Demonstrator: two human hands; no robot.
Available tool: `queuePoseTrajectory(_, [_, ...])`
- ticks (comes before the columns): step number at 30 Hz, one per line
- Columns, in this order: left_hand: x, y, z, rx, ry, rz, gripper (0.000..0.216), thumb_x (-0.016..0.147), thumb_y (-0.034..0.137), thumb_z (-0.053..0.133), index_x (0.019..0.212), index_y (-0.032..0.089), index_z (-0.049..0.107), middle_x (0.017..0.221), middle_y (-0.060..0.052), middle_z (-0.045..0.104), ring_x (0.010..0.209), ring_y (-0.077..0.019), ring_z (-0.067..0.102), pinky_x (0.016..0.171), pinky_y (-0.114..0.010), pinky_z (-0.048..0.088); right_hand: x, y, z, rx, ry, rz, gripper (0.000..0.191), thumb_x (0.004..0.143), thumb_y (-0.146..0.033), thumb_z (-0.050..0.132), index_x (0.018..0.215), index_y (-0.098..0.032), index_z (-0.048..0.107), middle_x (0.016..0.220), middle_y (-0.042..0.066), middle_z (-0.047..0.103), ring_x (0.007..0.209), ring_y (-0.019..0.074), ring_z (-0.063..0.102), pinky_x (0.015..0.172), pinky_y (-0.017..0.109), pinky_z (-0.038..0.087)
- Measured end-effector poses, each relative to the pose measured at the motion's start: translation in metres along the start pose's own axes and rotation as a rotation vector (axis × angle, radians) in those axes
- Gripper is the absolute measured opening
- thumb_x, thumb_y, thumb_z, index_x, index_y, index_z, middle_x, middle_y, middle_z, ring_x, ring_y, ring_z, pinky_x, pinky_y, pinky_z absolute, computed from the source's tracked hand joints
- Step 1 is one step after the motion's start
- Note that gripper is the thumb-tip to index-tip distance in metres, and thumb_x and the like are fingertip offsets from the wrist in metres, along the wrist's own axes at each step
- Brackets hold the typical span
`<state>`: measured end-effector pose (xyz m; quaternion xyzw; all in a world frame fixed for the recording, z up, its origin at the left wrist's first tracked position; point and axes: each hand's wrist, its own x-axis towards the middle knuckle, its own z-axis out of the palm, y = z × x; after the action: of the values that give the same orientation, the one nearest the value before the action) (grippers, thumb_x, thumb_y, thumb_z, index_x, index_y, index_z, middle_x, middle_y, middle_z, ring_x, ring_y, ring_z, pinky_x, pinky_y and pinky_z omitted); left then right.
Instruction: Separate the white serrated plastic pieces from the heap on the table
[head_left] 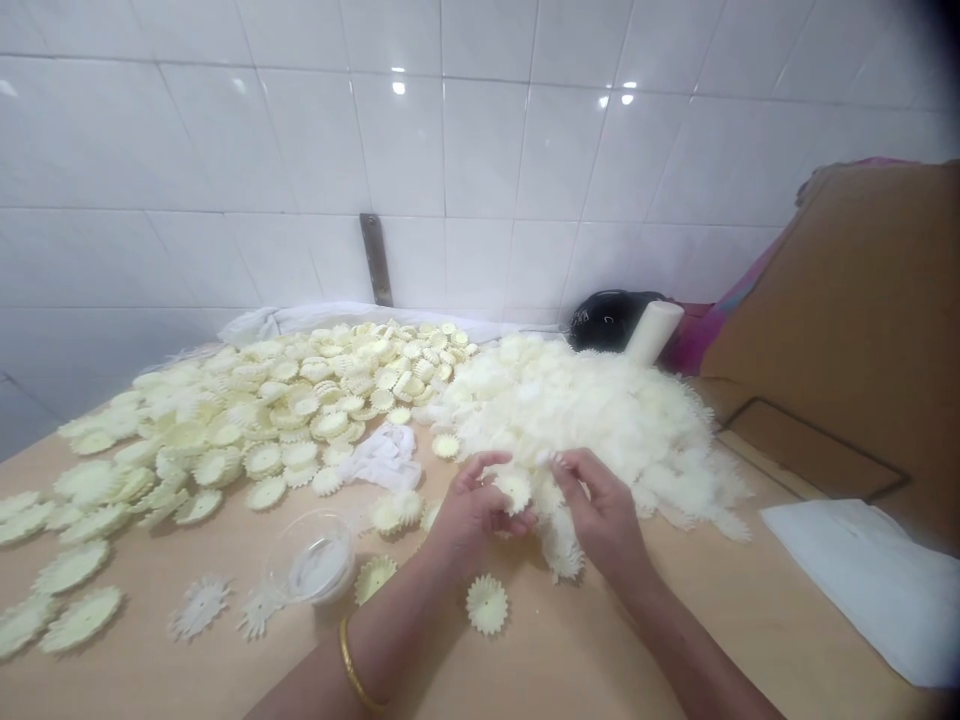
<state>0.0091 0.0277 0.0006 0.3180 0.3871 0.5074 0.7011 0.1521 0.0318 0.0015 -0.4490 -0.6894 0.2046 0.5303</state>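
Observation:
My left hand holds a small cream disc with a toothed, petal-like edge between thumb and fingers. Close beside it, my right hand is closed in a pinch, with a small white bit at the fingertips; what it is I cannot make out. Below the right hand hang or lie thin white scalloped pieces. On the table just under my left hand lies a single cream toothed disc. A clear plastic cup with something white in it stands left of my forearm.
A large heap of cream toothed discs covers the back left. Thin white scalloped sheets are piled at the back right, near a white roll and a black object. A cardboard box and white sheet are at right.

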Motion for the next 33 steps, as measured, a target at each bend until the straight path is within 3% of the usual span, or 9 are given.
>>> queuePoseTrajectory(3, [0.0,0.0,0.0,-0.072,-0.051,-0.066,0.017,0.067,0.024,0.057,0.082,0.016,0.054,0.064,-0.002,0.059,0.051,-0.0128,0.057,0.042,-0.02,0.038,-0.006,0.006,0.007,-0.072,-0.022,-0.134,0.018,0.084,-0.018,0.039,0.086,-0.018,0.056,0.08,0.006,0.053,0.075,0.0162,0.05,0.065,0.029,0.042])
queuePoseTrajectory(6, [0.002,-0.004,-0.001,-0.082,-0.025,-0.148,0.03,0.069,0.044,0.056,0.07,0.014,0.054,0.057,0.0,0.054,0.045,-0.0099,0.051,0.036,-0.018,0.031,-0.01,0.01,0.012,-0.259,-0.056,-0.284,0.029,0.081,-0.009,0.037,0.099,-0.018,0.058,0.091,0.01,0.052,0.086,0.0206,0.049,0.071,0.035,0.042])
queuePoseTrajectory(10, [0.006,-0.009,-0.005,-0.012,0.015,-0.102,0.027,0.066,0.04,0.062,0.064,0.015,0.052,0.045,0.004,0.044,0.038,-0.0071,0.043,0.035,-0.017,0.027,-0.014,0.008,0.015,-0.348,-0.15,-0.397,0.036,0.075,-0.003,0.038,0.102,-0.018,0.058,0.097,0.011,0.053,0.093,0.0227,0.047,0.077,0.039,0.041])
queuePoseTrajectory(13, [0.008,-0.01,-0.009,0.023,0.042,-0.037,0.021,0.064,0.032,0.063,0.061,0.016,0.05,0.042,0.006,0.041,0.036,-0.0067,0.04,0.035,-0.017,0.026,-0.013,0.006,0.011,-0.203,-0.18,-0.291,0.032,0.078,-0.008,0.039,0.103,-0.019,0.055,0.098,0.01,0.053,0.094,0.0212,0.049,0.078,0.037,0.043])
queuePoseTrajectory(17, [0.009,-0.009,-0.009,0.177,0.123,0.08,0.02,0.067,0.031,0.059,0.059,0.016,0.049,0.043,0.005,0.042,0.037,-0.0073,0.041,0.036,-0.018,0.027,0.0,0.006,0.004,-0.002,-0.132,0.025,0.024,0.082,-0.027,0.044,0.101,-0.018,0.054,0.098,0.009,0.057,0.092,0.0203,0.053,0.078,0.034,0.044])
queuePoseTrajectory(21, [0.008,-0.009,-0.008,0.343,0.13,0.214,0.021,0.07,0.035,0.055,0.061,0.016,0.052,0.042,0.005,0.041,0.037,-0.008,0.04,0.037,-0.02,0.03,0.015,0.003,0.005,0.074,-0.317,0.256,0.029,0.075,-0.038,0.053,0.093,-0.016,0.058,0.088,0.007,0.06,0.08,0.0193,0.055,0.069,0.03,0.044])
queuePoseTrajectory(24, [0.008,-0.01,-0.009,0.418,0.128,0.27,0.022,0.071,0.036,0.054,0.063,0.016,0.052,0.045,0.005,0.042,0.039,-0.0075,0.041,0.039,-0.019,0.032,0.02,0.0,0.014,0.164,-0.425,0.297,0.022,0.076,-0.037,0.052,0.072,-0.016,0.058,0.067,0.002,0.055,0.065,0.0148,0.051,0.06,0.026,0.041])
queuePoseTrajectory(26, [0.008,-0.011,-0.01,0.42,0.149,0.287,0.021,0.071,0.036,0.054,0.065,0.016,0.05,0.049,0.005,0.044,0.04,-0.007,0.041,0.039,-0.019,0.032,0.02,0.002,0.021,0.237,-0.405,0.319,0.024,0.076,-0.036,0.05,0.063,-0.016,0.053,0.058,-0.002,0.048,0.058,0.0119,0.046,0.057,0.024,0.038])
queuePoseTrajectory(33, [0.008,-0.011,-0.008,0.408,0.164,0.248,0.019,0.07,0.033,0.055,0.063,0.018,0.045,0.045,0.006,0.041,0.038,-0.0071,0.04,0.037,-0.019,0.03,0.015,0.014,0.03,0.423,-0.353,0.343,0.022,0.074,-0.038,0.054,0.072,-0.016,0.053,0.063,-0.001,0.05,0.058,0.0109,0.045,0.055,0.023,0.037])
